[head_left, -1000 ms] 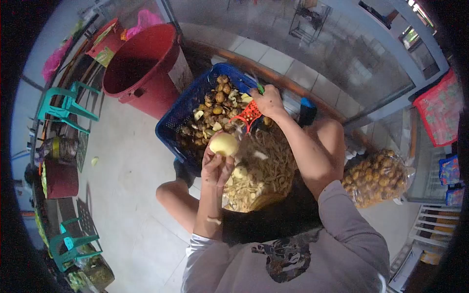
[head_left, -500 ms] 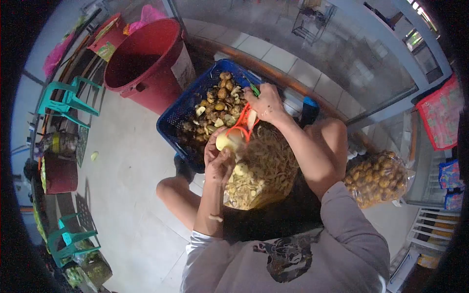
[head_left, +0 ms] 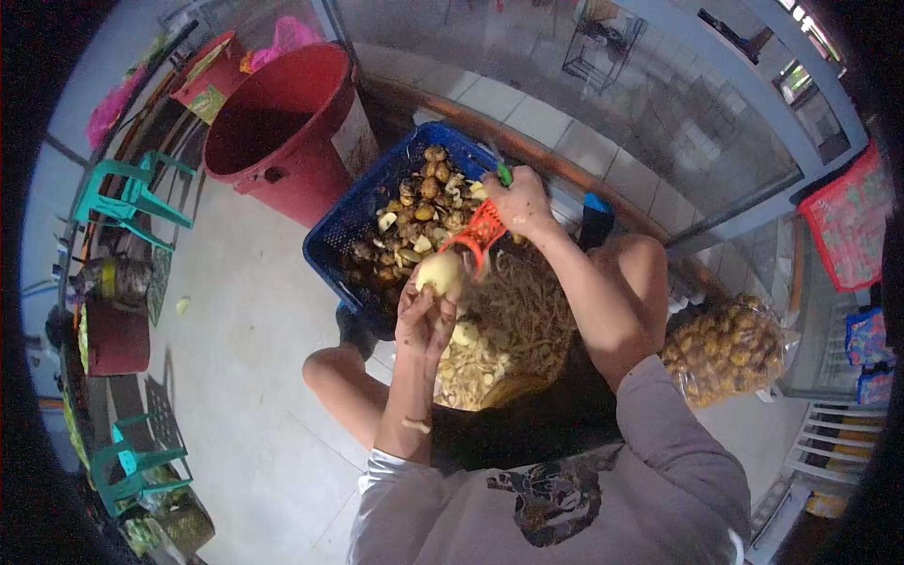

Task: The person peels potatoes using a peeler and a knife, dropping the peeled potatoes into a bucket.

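Observation:
My left hand (head_left: 426, 320) is closed around a pale peeled potato (head_left: 439, 274), holding it up above the pile of peelings (head_left: 527, 315). In my right hand (head_left: 524, 202) is an orange peeler (head_left: 482, 232), its head close to the top of the potato; whether the blade touches is blurred. A green handle (head_left: 505, 174) also sticks out above the right fingers, with a thin blade-like tip. Beyond both hands stands a blue crate (head_left: 323, 226) with unpeeled brown potatoes (head_left: 428, 212) and some pale pieces. More peeled potatoes (head_left: 465, 333) lie on the peelings in front of me.
A large red bin (head_left: 301, 184) stands behind the crate on the left. To my right rests a clear plastic bag of potatoes (head_left: 730, 344). Green plastic chairs (head_left: 137, 202) line the left side, and a glass door frame (head_left: 734, 212) runs along the right.
The potato has tilted more upright in my left hand. My right hand has shifted slightly right with the peeler, whose head is turned and now at the potato's upper edge.

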Demonstrator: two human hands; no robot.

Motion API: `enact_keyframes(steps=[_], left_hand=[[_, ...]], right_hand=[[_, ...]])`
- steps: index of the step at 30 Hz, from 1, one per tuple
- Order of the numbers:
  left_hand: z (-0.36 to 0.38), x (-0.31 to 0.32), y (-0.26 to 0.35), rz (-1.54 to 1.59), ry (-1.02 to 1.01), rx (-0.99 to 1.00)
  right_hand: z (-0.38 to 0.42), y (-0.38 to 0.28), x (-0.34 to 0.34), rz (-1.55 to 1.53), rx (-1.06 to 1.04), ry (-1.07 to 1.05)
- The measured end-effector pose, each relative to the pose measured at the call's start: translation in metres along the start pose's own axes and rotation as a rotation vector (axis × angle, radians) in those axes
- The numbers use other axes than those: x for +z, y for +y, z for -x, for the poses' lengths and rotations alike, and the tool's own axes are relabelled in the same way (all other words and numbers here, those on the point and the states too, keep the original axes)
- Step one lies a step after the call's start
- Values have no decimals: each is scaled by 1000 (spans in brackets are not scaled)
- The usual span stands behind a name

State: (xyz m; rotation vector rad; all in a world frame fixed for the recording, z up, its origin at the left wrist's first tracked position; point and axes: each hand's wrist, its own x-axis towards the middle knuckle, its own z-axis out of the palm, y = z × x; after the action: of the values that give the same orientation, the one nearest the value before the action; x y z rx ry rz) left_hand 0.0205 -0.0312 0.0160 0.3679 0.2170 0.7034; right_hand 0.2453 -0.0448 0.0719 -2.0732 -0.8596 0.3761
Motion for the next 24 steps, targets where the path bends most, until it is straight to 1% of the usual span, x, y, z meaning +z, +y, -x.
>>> enact_keyframes(steps=[1,2,3,5,6,8,9,10,11,13,14,16,17,18,19,20,21,22,23,24], left_hand=[[-1,-3,-3,-18,43,22],[-2,-7,-8,-76,64,83],[-1,-4,-9,-78,69,80],[-1,4,-7,-34,36,79],[3,2,-6,111,-24,54],[-1,7,1,109,-53,35],[0,8,5,109,-66,12],[-1,11,10,56,-36,15],[-4,0,9,69,-7,42],[-5,-4,8,-89,77,144],[-6,-6,10,-93,74,150],[-4,-2,12,-253,61,150],[-3,0,12,-252,61,146],[-2,2,13,-291,52,142],[-1,2,14,-332,43,138],[0,0,13,-395,43,139],[0,1,13,-395,41,136],[1,4,11,-429,-3,152],[1,6,9,-463,-48,167],[0,5,8,-581,-60,206]], right_hand=[[10,-16,-4,19,-30,-44],[20,-34,-12,28,-125,-60],[18,-30,-11,26,-120,-63],[1,-11,-6,-42,-55,1],[-12,11,4,-59,-5,66],[-31,48,16,0,-4,81],[-28,42,15,60,9,85],[-23,38,15,55,11,105],[-18,33,13,54,12,94],[-17,26,9,12,-54,80],[-17,23,6,-23,8,-20],[-13,15,4,-17,10,-47],[-10,13,4,-6,13,-76],[2,-5,-3,-43,-5,-35],[2,-3,1,-42,-3,-35],[2,2,6,-44,-49,-29],[2,0,7,-46,-95,-21],[2,-2,7,-45,-92,-18],[0,-3,5,5,-63,-60],[-1,-8,3,56,-33,-103]])
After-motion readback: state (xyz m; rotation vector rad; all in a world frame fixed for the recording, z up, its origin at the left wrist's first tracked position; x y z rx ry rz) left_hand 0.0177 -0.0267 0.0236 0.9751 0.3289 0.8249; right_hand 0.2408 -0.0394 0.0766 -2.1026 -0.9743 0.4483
